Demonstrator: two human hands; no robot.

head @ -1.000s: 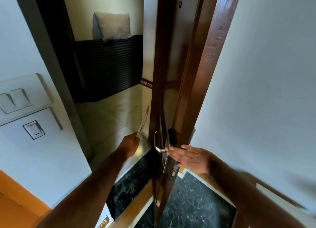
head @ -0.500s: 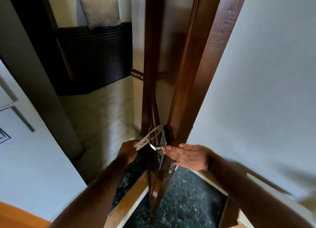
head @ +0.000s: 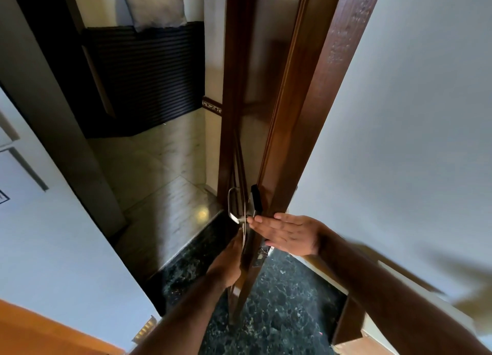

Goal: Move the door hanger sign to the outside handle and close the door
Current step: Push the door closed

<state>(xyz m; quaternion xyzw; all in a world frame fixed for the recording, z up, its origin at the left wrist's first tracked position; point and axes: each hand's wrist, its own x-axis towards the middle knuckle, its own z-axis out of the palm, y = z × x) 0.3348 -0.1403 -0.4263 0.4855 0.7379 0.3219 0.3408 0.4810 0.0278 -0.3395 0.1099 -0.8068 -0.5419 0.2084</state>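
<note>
The dark brown door [head: 239, 93] stands ajar, seen edge-on in the middle. Its silver outside handle [head: 233, 205] sticks out to the left of the edge. The door hanger sign [head: 245, 244] shows only as a thin pale strip that hangs from the handle down along the door's outer face. My left hand [head: 227, 260] is just below the handle, its fingers closed against the sign's lower part and partly hidden by it. My right hand [head: 288, 233] lies flat with straight fingers on the door's edge, next to the lock plate.
The brown door frame [head: 327, 93] and a white wall [head: 415, 130] rise on the right. A white wall with switch plates [head: 16, 173] is on the left. Beyond the doorway lie a pale tiled floor [head: 159, 184], a dark ribbed panel and a pillow. Black marble floor lies underfoot.
My left hand brought the sign from the doorway onto the outside handle, then dropped below the handle as the sign swung down against the door. My right hand stayed on the door edge.
</note>
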